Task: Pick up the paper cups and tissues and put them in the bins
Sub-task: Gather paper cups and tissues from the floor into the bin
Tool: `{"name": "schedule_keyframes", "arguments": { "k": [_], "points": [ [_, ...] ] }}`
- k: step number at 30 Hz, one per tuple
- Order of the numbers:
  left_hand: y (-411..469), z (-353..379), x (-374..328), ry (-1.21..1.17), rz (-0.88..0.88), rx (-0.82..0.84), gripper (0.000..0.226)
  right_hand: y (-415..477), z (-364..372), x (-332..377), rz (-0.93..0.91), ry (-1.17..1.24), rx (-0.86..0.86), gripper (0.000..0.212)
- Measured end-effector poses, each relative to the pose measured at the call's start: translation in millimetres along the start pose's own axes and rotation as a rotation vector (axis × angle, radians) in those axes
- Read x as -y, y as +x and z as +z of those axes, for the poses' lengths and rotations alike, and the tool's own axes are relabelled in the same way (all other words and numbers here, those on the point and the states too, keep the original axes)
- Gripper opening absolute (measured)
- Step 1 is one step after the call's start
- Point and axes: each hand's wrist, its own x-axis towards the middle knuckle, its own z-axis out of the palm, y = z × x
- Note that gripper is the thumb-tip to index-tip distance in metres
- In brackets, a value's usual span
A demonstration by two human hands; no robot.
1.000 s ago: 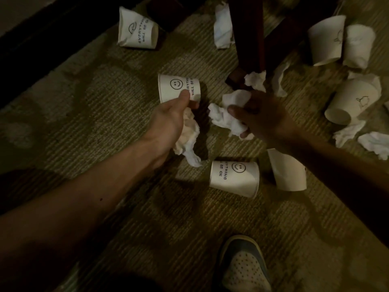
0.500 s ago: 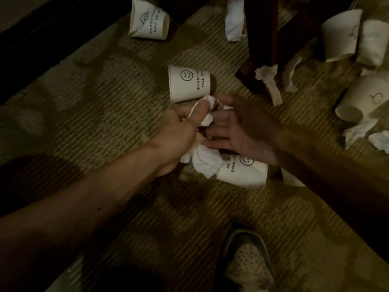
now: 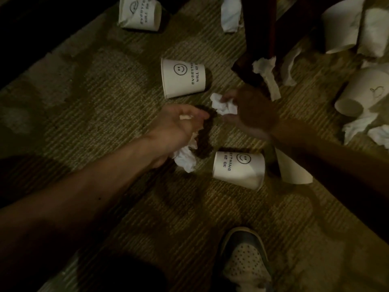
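A: How far along?
B: Barely: left hand (image 3: 179,125) clutches a crumpled white tissue (image 3: 185,159) mid-frame, right hand (image 3: 252,112) pinches a second white tissue wad (image 3: 223,105). White smiley-printed paper cups (image 3: 183,79) litter the striped olive carpet (image 3: 105,91); no bins visible.

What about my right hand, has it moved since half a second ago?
Yes. The right hand, gripping a tissue, has pulled away from the left hand, which holds tissues, and the lower smiley cup, toward the furniture leg.
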Motion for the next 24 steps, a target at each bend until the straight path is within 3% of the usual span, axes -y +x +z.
{"name": "schedule_keyframes", "arguments": {
  "k": [7,13,19,21,24],
  "points": [
    [12,5,1,-0.109,-0.063,-0.092,0.018,5,-1,-6,0.123,-0.106,-0.014,0.022],
    [4,7,-6,-0.173,-0.024,-0.027,0.03,-17,-23,11,0.358,0.414,0.125,0.005],
    [-10,14,-20,-0.262,0.036,0.145,0.025,-36,-19,36,0.362,0.677,0.146,0.018],
    [-14,15,-21,-0.272,0.055,0.134,0.031,-37,-12,43,0.4,0.728,0.092,0.024],
    [-18,10,-19,-0.254,0.059,0.046,0.038,-41,-3,57,0.326,0.736,0.117,0.016]
  ]
}}
